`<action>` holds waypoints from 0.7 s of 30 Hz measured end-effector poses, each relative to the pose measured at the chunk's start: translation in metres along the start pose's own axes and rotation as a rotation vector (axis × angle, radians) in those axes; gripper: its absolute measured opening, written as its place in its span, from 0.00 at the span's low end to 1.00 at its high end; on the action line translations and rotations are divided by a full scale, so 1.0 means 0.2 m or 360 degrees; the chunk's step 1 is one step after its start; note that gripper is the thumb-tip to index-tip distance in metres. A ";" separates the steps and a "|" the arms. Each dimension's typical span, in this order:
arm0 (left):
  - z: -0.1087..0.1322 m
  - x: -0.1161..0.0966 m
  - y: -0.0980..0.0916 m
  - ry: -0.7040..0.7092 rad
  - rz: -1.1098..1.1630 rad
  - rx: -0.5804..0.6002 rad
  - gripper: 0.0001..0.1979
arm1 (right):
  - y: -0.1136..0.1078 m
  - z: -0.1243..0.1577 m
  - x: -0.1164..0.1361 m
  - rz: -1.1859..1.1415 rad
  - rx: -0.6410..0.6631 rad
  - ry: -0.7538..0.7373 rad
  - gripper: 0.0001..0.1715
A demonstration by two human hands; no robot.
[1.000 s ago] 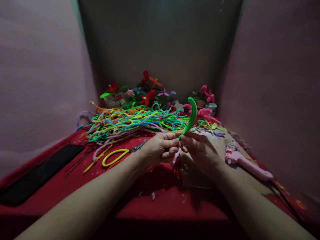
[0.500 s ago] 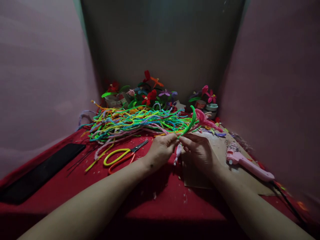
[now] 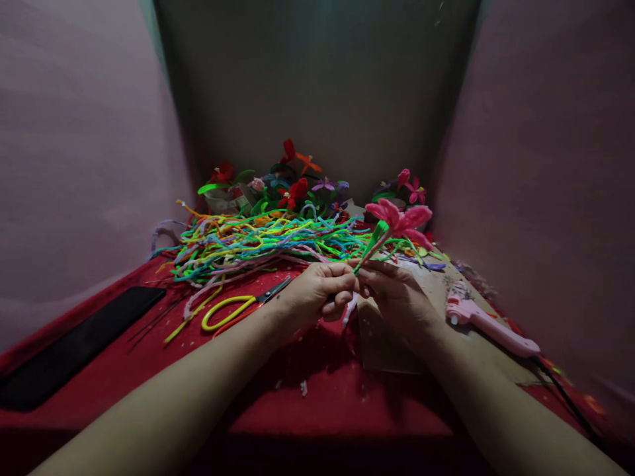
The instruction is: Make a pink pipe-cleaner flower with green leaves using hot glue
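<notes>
A pink pipe-cleaner flower (image 3: pixel 399 219) with a green leaf (image 3: pixel 373 238) beside its stem rises above my hands, tilted to the right. My left hand (image 3: pixel 327 289) is closed, its thumb and fingers pinching the lower stem. Close against it, my right hand (image 3: pixel 397 291) also pinches the stem, fingertips almost meeting the left ones. The stem's lower end is hidden by the fingers. Just left of my left wrist lie scissors (image 3: pixel 229 313) with yellow and orange handles, partly covered by the forearm.
Behind the hands spreads a heap of coloured pipe cleaners (image 3: pixel 268 244). Finished flowers (image 3: pixel 297 192) stand at the back. A pink glue gun (image 3: pixel 491 324) rests on a cardboard sheet (image 3: pixel 387 350) at right, its cord trailing. A black flat object (image 3: pixel 84 344) lies left on the red cloth (image 3: pixel 278 416).
The flower has turned, so its petals now spread open toward the upper right and the leaf sits behind the stem. My left fingers have curled further round the stem.
</notes>
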State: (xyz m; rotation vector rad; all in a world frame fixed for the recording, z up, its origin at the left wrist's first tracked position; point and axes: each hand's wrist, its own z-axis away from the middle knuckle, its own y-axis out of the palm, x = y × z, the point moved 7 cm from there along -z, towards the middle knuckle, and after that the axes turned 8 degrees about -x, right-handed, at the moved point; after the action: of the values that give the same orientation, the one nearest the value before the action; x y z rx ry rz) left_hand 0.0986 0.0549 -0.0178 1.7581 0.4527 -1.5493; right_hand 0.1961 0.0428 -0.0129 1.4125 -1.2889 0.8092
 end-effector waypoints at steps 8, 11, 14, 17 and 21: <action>0.03 0.02 0.05 -0.0145 0.0353 0.0319 0.06 | 0.03 0.01 0.00 -0.0227 0.0152 0.0020 0.08; 0.02 0.02 0.05 -0.0126 0.0252 0.0327 0.07 | 0.02 0.01 -0.01 -0.0172 0.0106 -0.0015 0.07; 0.01 -0.01 0.04 0.0009 -0.0104 0.0166 0.09 | 0.00 0.00 0.00 -0.0106 0.0039 -0.0043 0.04; 0.01 -0.07 0.01 0.0321 -0.0715 -0.0238 0.11 | -0.02 0.00 0.00 0.0010 -0.0082 -0.0021 0.04; 0.06 -0.12 -0.01 0.0698 -0.1412 -0.0722 0.07 | -0.04 0.01 0.00 0.0131 -0.0218 -0.0030 0.06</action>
State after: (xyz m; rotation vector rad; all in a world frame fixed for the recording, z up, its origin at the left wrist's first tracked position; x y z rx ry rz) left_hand 0.0837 0.0536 0.0046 1.5832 1.8366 -1.3937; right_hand 0.2032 0.0410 -0.0154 1.2682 -1.3979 0.7494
